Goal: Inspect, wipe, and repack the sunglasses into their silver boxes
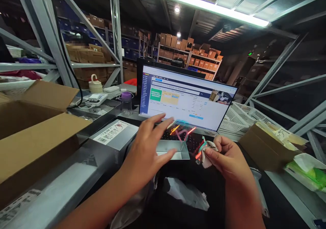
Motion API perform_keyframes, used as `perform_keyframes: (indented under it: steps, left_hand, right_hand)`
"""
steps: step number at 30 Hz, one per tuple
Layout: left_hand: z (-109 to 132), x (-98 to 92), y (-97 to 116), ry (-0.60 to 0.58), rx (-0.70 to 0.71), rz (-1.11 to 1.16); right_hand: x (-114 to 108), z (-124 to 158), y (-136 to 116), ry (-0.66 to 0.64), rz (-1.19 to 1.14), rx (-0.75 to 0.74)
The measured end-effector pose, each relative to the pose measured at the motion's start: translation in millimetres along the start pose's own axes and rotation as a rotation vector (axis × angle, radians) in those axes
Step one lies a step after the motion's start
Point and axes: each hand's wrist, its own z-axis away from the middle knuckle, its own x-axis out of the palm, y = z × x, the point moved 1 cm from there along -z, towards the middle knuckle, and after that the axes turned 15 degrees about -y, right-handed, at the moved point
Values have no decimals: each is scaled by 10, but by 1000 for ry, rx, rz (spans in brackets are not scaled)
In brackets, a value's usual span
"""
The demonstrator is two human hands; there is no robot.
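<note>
**Inspector:** What is the site showing?

**Auditor:** A warehouse bay is showing. Steel racking [43,32] is framing the work area, and corrugated cartons [173,42] are lining the far shelves behind a lit monitor [185,98].

**Inspector:** Right hand [225,156]?

**Auditor:** Its grip is pressing together, pinching a soft beige cloth [209,153] with a zigzag-cut edge between thumb and fingers, near a backlit keyboard [179,137].

**Inspector:** Left hand [149,146]?

**Auditor:** Its grip is spread, and it is hovering over a shallow, angular silver-grey tray [173,150] in front of the keyboard. I cannot tell whether it is touching.

**Inspector:** Surroundings?

**Auditor:** A galvanised steel tabletop [58,183] is carrying an open brown carton [33,137], and a clear bottle [126,104] with a purple cap is standing beyond it.
</note>
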Motion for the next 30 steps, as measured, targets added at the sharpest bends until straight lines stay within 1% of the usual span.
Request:
perform_keyframes:
  steps: [1,2,3,4,6,8,10,11,13,15,19,23,27,30]
  left_hand:
    - [8,0,8,49,-39,-1]
    - [18,18,17,68,-67,12]
    - [29,57,28,48,-83,33]
    - [41,116,42,-3,-92,59]
    - [65,269,77,-145,-119,123]
    - [81,423,115,-246,-191,207]
    - [82,535,151,-306,-250,308]
    - [77,573,164,-330,-251,357]
    - [62,618,178,-364,-201,444]
    - [51,645,169,-361,-140,531]
    - [51,700,130,-325,-94,704]
    - [48,709,128,-329,-45,780]
    - [40,643,120,-314,-24,778]
    - [46,586,91,-290,-20,706]
  right_hand:
    - [0,-15,19,70,-11,-55]
    - [11,-32,42,137,-24,-106]
    - [35,-48,70,197,-37,-154]
    - [72,-64,100,246,-47,-192]
    - [179,-89,162,305,-49,-228]
    - [305,-103,220,310,-33,-226]
    - [421,-106,273,288,-26,-215]
    - [468,-106,298,283,-29,-217]
    - [534,-105,341,293,-38,-237]
    - [569,-105,370,310,-43,-261]
    - [573,-105,353,282,-18,-241]
    - [465,-102,224,230,68,-200]
    - [312,-71,78,93,95,-149]
    - [250,-42,32,-21,-10,-120]
